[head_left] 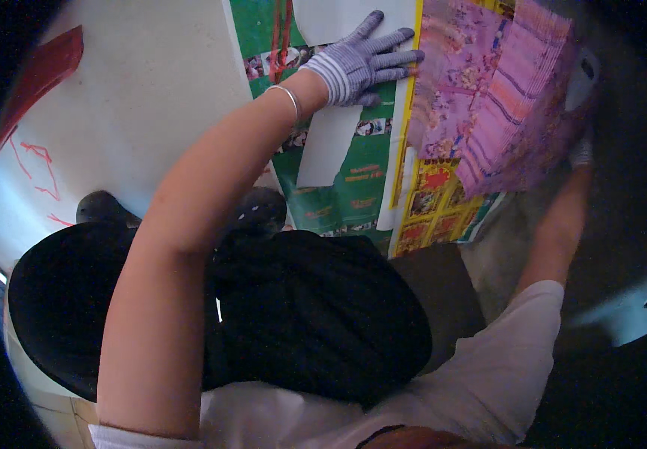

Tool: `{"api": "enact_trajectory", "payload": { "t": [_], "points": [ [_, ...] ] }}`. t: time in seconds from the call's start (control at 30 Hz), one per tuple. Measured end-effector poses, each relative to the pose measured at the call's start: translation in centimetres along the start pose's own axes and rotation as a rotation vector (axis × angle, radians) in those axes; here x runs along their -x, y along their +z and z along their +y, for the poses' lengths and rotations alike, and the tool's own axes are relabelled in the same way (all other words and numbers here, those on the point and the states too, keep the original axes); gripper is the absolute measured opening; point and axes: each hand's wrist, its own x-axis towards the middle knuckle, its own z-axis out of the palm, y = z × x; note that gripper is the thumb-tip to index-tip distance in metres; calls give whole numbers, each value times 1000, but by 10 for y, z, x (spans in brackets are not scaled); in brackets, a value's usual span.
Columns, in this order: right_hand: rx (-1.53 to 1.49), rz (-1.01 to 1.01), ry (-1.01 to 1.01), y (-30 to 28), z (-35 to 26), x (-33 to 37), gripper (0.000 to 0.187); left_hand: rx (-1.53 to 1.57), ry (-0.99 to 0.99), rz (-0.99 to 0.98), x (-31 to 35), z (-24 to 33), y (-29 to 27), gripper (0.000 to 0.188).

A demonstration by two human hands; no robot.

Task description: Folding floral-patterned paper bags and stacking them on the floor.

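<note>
My left hand [365,63], in a striped grey-purple glove, lies with fingers spread on a green printed panel [346,176] that looks like a carton side. Its fingertips reach a yellow edge strip. A pink-purple patterned cloth [481,90] with a striped band lies over the yellow-and-red printed part [432,198] beside it. At the far right my right arm stretches past the cloth, and the gloved right hand [581,150] shows mostly as a pale cuff. Beyond that cuff is a pale grey piece with a dark oval opening [582,78]. Shadow hides the right fingers and any grip.
Red cord [281,45] runs down the green panel near a torn white patch [329,146]. A pale surface with red marks [35,161] spreads at left, with a dark red piece [50,67] above. My dark-clothed legs [316,314] are below the panel. The right side is dark.
</note>
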Motion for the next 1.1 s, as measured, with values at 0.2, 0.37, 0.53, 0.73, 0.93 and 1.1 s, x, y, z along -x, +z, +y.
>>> {"api": "enact_trajectory", "payload": {
  "t": [0.2, 0.37, 0.53, 0.73, 0.93, 1.1],
  "points": [
    [132, 32, -355, 58, 67, 48, 72, 53, 13, 73, -25, 12, -8, 68],
    [354, 132, -512, 80, 64, 1, 71, 38, -1, 20, -4, 3, -4, 68],
    [354, 110, -543, 75, 62, 10, 70, 30, -11, -6, -6, 4, -6, 68],
    [356, 64, -605, 68, 73, 51, 70, 72, 27, 146, -15, 7, -9, 64],
    [-48, 110, 296, 31, 6, -11, 64, 99, 26, -173, -8, 0, -31, 75],
    [-329, 20, 992, 0, -1, 23, 60, 69, 48, -64, -19, 9, -33, 74]
  ]
}}
